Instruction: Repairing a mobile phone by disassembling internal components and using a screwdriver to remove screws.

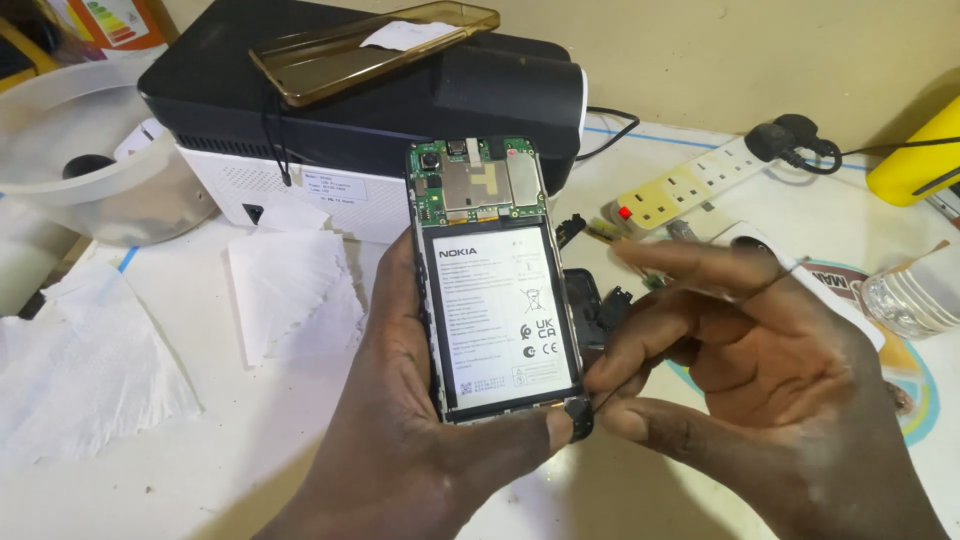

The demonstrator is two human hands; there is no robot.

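**Opened phone held over a cluttered tabletop**

Item 1. Phone (497, 275), back cover removed, held upright and slightly tilted above the tabletop (250, 440). Green circuit board with metal shields visible at the top; large white-labelled battery fills the middle and lower body.

Item 2. Left hand (400, 440), closed around the phone from its left side and below, thumb pressed across the bottom edge.

Item 3. Right hand (760, 370), fingers curled, thumb and fingertips pinched on a thin dark tool (690, 335) whose lower end meets a small black part (579, 418) at the phone's bottom right corner. Exact contact point too small to tell.

Item 4. Black and white box-shaped device (380, 100) behind the phone, carrying a translucent amber phone case (375, 45) on its top.

Item 5. Crumpled white tissue sheets (290, 290), lying left of the phone on the tabletop.

Item 6. White power strip (690, 185) with a lit red switch and a black plug, at the right rear.

Item 7. Loose black phone parts (600, 300), just right of the phone, partly hidden by the right hand.

Item 8. Yellow object (915, 155), far right edge, only partly in view.

Item 9. Clear plastic container (90, 160), far left rear.
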